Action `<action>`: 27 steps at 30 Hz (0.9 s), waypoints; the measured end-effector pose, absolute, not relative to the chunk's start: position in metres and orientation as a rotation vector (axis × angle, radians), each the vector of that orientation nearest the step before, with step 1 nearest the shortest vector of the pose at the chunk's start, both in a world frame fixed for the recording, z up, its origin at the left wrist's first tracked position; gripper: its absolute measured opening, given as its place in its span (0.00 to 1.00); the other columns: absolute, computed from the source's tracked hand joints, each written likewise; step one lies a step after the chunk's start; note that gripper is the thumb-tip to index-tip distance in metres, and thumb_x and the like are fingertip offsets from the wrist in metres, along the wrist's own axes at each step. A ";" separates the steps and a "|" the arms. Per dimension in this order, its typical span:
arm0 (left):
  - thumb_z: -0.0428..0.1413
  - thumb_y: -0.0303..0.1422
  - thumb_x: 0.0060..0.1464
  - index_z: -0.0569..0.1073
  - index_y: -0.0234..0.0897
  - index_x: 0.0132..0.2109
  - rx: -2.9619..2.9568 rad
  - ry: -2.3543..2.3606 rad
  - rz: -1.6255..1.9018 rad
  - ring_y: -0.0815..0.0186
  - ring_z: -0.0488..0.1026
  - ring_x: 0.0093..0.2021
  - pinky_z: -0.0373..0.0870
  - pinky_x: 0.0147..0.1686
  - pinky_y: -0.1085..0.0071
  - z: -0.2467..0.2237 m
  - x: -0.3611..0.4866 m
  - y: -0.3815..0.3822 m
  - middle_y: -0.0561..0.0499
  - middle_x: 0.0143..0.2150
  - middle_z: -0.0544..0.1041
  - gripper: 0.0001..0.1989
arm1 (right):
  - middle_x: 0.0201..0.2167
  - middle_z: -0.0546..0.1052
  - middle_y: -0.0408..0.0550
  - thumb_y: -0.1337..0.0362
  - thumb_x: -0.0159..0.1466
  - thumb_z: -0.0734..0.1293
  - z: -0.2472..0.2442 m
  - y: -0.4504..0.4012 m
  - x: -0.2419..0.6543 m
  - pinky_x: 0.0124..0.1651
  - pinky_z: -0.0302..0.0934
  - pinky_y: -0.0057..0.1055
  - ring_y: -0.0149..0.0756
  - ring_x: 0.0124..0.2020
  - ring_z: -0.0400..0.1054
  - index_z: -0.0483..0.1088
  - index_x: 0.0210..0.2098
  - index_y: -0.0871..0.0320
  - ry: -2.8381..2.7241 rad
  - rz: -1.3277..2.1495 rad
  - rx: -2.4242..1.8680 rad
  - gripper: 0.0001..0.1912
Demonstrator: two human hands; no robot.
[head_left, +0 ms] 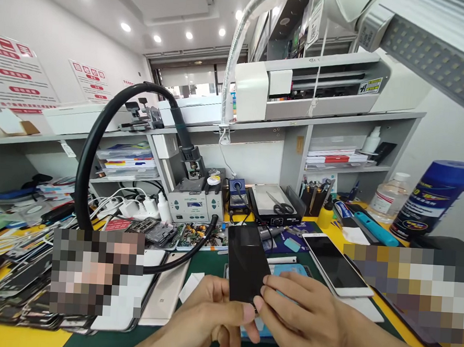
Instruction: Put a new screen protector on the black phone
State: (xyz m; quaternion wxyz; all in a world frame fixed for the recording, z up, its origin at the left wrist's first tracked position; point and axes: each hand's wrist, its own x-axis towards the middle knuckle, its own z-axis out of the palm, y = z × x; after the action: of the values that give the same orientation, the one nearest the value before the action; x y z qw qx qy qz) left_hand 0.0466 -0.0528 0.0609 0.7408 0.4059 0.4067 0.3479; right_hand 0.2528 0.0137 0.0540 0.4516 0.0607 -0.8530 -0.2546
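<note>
A dark, glossy phone (pixel 246 263) is held upright and slightly tilted above the work mat; whether it is a whole phone or only its screen panel, I cannot tell. My left hand (pixel 211 316) grips its lower left part, with the thumb across the bottom edge. On the lower right edge, the fingertips of my right hand (pixel 305 314) press against it. Partly hidden behind both hands lies a light blue pad (pixel 299 271). To the right, a white phone (pixel 336 263) with a dark screen lies face up.
A thick black hose (pixel 85 159) arches from the rework station (pixel 194 205) across the left side. Stacked phone parts (pixel 24 286) and a gold phone (pixel 165 290) lie left. Scissors (pixel 280 205) rest on a heating plate at the back. A blue spray can (pixel 434 201) stands right.
</note>
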 end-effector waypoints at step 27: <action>0.59 0.33 0.38 0.73 0.32 0.23 1.266 1.046 0.807 0.72 0.68 0.16 0.61 0.14 0.80 0.049 0.049 -0.020 0.53 0.18 0.70 0.07 | 0.27 0.73 0.44 0.49 0.64 0.70 0.027 0.020 0.244 0.24 0.63 0.24 0.31 0.24 0.65 0.74 0.44 0.61 -1.917 1.665 -0.867 0.21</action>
State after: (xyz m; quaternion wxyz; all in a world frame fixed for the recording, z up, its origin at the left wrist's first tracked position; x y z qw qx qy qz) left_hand 0.0489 -0.0202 0.0494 0.6099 0.5482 0.4532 0.3494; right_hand 0.2436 0.0201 0.0267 0.2273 -0.3149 -0.6957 0.6043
